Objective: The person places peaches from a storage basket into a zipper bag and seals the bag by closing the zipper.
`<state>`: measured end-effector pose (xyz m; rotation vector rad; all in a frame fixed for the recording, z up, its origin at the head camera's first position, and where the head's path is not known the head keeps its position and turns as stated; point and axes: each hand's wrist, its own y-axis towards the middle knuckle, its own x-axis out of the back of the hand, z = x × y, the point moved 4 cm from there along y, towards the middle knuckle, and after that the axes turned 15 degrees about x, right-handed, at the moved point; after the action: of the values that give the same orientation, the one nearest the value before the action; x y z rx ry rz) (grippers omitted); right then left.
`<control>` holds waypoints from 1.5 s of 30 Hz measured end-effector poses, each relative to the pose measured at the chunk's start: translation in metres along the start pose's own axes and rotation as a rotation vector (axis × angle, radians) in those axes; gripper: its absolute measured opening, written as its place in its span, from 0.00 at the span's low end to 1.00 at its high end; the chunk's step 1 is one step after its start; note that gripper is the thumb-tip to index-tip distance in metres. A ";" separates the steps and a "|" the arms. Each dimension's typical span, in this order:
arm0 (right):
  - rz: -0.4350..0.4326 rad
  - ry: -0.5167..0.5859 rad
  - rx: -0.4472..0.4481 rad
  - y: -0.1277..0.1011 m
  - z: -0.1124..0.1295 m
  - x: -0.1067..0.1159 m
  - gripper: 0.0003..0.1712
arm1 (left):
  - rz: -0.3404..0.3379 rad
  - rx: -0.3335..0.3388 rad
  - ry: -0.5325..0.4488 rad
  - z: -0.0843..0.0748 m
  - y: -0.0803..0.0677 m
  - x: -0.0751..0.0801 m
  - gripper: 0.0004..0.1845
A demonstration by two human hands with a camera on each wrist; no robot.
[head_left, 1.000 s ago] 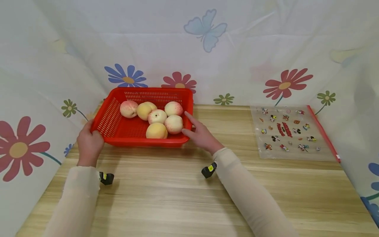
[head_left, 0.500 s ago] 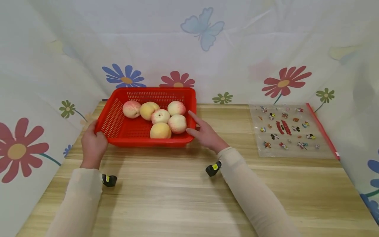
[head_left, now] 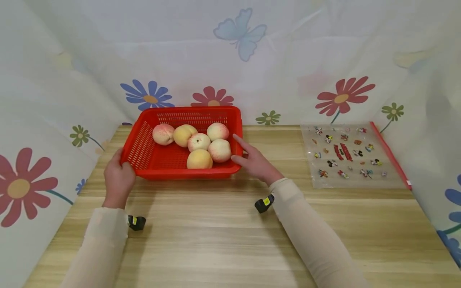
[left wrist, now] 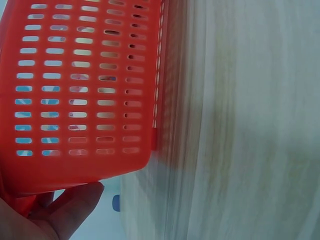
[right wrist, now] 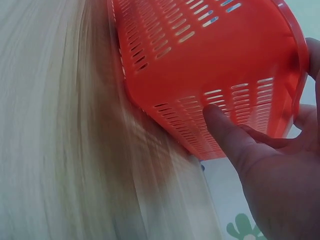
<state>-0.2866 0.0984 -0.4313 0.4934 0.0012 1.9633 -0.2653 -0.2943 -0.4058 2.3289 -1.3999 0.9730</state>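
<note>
The fingers of the left hand (head_left: 119, 178) are curled round the rim of a red plastic basket (head_left: 187, 174) at its left end, close to the near corner. At the opposite end, the right hand (head_left: 259, 165) grips the rim with its fingers spread: thumb and index finger lie apart over the edge, while the right wrist view shows another finger against the slotted outer wall.

The basket sits between the two hands toward the far side of the wood-grain surface (head_left: 201, 244); whether its base fully touches the surface is unclear. Inside are six peaches (head_left: 199, 142), some pale with a red blush and others yellow, gathered mostly toward the middle and right, with red basket floor showing at the left.

Cream sleeves (head_left: 309, 236) cover both forearms, and a small black camera (head_left: 264, 203) with a yellow label sits at each wrist. Well to the right of the basket, a clear zip bag (head_left: 345, 156) printed with cartoon figures lies flat, its red closure strip along the right edge. Behind hangs a pale backdrop (head_left: 173, 56) with flowers and a blue butterfly.
</note>
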 end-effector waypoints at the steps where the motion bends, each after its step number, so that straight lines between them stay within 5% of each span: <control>1: 0.001 -0.004 -0.003 -0.001 0.000 0.001 0.41 | 0.000 -0.006 -0.004 0.000 -0.001 -0.001 0.30; 34: -0.028 0.043 -0.040 -0.023 -0.009 0.036 0.40 | 0.037 -0.149 -0.008 -0.020 -0.023 -0.031 0.31; 45: -0.040 0.012 -0.060 -0.032 -0.011 0.048 0.39 | 0.061 -0.148 0.004 -0.024 -0.029 -0.043 0.31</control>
<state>-0.2798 0.1569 -0.4320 0.4392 -0.0404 1.9218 -0.2640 -0.2378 -0.4122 2.1885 -1.4959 0.8579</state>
